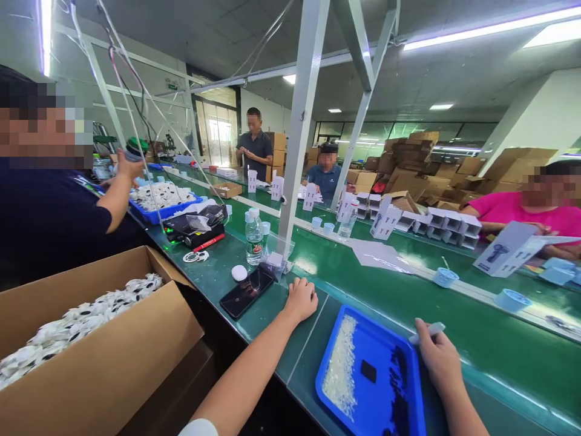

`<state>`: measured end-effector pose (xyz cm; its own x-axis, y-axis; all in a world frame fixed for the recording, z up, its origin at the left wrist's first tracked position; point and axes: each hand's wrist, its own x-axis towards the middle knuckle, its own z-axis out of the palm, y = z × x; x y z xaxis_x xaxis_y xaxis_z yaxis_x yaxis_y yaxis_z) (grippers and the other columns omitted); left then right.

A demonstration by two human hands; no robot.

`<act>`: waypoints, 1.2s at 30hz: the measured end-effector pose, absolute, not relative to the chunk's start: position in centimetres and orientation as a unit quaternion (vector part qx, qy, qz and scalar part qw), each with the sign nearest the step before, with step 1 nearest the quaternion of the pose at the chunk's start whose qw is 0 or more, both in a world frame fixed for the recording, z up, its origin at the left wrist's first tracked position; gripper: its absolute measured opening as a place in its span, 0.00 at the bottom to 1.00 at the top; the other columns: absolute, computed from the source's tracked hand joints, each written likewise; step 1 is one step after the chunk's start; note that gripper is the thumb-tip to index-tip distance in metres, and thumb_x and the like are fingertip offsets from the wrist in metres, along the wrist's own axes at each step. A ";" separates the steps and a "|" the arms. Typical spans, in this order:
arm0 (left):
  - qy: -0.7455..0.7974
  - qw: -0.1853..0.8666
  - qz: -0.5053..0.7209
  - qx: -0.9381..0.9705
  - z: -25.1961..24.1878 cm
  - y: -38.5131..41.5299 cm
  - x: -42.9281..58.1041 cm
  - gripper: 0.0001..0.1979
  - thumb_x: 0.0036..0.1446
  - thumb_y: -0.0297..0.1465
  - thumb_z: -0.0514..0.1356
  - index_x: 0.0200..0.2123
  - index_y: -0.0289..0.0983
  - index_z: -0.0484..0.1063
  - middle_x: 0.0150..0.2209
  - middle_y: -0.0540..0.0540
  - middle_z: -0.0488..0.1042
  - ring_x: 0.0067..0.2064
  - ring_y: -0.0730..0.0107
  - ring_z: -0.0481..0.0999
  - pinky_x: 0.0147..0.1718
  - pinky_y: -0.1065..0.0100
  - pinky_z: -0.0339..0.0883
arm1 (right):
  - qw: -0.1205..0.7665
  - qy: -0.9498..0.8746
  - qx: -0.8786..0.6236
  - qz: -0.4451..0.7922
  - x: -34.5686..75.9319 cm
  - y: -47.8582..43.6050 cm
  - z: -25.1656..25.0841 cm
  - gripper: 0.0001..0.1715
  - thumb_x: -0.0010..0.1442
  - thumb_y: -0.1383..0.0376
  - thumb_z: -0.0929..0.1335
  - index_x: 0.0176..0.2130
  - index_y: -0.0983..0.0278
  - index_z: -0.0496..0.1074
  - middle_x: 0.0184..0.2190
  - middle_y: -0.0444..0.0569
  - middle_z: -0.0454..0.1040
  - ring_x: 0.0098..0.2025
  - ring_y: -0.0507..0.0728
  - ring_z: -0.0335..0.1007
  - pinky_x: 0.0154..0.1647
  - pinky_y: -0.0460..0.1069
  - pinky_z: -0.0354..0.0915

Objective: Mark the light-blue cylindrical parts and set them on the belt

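My left hand (300, 298) rests as a loose fist on the green work surface (408, 284), just right of a black phone (246, 292); nothing shows in it. My right hand (436, 355) sits at the right rim of a blue tray (327, 357) and pinches a small grey-white tool (428, 332) between thumb and fingers. The tray holds a strip of tiny white parts (341, 363), a strip of small black parts (399, 387) and one black square piece (368, 370).
An open cardboard box (104, 363) of white parts stands at lower left. A water bottle (254, 236), a slanted metal post (297, 139) and a second blue tray (158, 212) lie ahead. Several people work around the line among white product boxes (449, 227) and blue cups (512, 300).
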<state>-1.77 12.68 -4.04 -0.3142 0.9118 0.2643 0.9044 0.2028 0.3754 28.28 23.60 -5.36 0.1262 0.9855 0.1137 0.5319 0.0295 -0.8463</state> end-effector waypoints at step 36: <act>0.771 0.000 0.223 0.596 -3.7 13.8 -1.8 0.07 0.58 0.29 0.51 0.29 0.37 0.64 0.36 0.47 0.67 0.43 0.64 0.65 0.39 0.66 0.55 | 0.538 -0.608 -0.519 0.268 27.1 24.4 -6.6 0.29 0.55 0.42 0.61 0.22 0.62 0.65 0.18 0.43 0.65 0.24 0.56 0.61 0.27 0.49 0.56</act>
<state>-1.79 13.83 -3.69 -0.2895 0.9194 0.2662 0.9194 0.1897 0.3447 27.06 24.41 -6.60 0.1170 0.9192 0.3759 0.3435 0.3177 -0.8838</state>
